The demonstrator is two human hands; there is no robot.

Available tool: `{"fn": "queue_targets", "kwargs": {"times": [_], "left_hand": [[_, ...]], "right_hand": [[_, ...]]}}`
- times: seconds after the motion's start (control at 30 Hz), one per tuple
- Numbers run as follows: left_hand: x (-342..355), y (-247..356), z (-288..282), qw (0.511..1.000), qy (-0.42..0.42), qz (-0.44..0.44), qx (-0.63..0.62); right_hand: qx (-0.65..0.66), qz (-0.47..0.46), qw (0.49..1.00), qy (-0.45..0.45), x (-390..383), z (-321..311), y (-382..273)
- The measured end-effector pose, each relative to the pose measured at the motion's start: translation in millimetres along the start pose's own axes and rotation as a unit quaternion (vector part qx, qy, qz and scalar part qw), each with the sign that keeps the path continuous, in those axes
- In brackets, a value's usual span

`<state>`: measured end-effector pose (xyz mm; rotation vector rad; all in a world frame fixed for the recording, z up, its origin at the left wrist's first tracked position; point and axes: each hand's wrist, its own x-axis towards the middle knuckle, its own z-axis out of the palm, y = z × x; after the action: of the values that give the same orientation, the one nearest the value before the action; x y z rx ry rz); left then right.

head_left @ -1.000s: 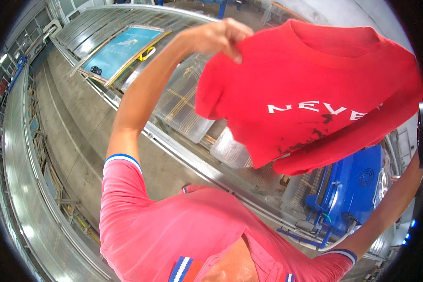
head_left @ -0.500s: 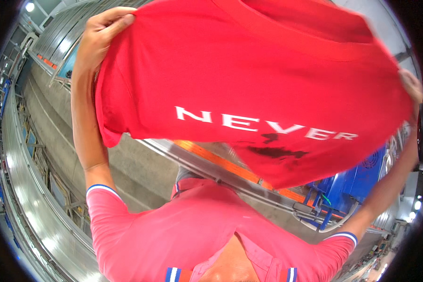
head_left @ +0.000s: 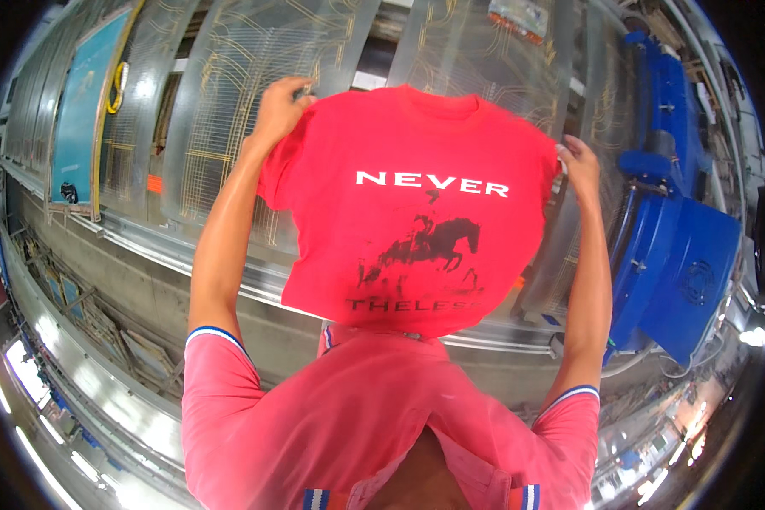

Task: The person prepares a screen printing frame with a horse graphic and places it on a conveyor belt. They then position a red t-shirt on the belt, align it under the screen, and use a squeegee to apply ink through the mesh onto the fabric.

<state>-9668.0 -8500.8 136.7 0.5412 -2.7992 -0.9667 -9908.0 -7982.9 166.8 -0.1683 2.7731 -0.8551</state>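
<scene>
A red T-shirt point(head_left: 416, 144) is spread out in front of me, neckline away from me, with white lettering above a dark print of a horse and rider. Its lower part hangs toward my waist. My left hand point(head_left: 282, 109) grips the shirt at its left shoulder, thumb and fingers at the cloth's edge. At the other shoulder, my right hand point(head_left: 580, 163) pinches the sleeve cloth. Both arms are stretched forward, and the shirt lies between them over the metal-topped boards; I cannot tell whether it touches them.
Flat grey boards point(head_left: 229, 127) with yellowish lines lie in a row beyond the shirt. A teal framed panel point(head_left: 89, 110) stands at the left. Blue machinery point(head_left: 684, 263) is at the right. A metal rail point(head_left: 157, 255) runs along the near edge.
The T-shirt has come down from high in front of me and sits lower and farther off, its whole print visible. Both hands have moved closer together, still holding it.
</scene>
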Motion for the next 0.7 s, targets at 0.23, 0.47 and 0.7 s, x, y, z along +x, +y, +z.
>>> {"fn": "queue_targets", "kwargs": {"times": [0.23,0.47,0.7], "left_hand": [[-47.3,-53.5,-28.7,0.967,0.138,-0.101,0.191],[-85.5,-26.8,-13.1,0.920,0.095,-0.063,0.376],[-103.0,8.7,-4.5,0.926,0.089,-0.022,0.367]], "right_hand": [[-0.311,-0.094,0.944,0.065,-68.7,-3.4,-0.5],[-0.388,-0.225,0.893,0.030,-104.8,45.7,-53.3],[-0.326,-0.272,0.905,0.037,-114.5,61.9,-77.1]]}}
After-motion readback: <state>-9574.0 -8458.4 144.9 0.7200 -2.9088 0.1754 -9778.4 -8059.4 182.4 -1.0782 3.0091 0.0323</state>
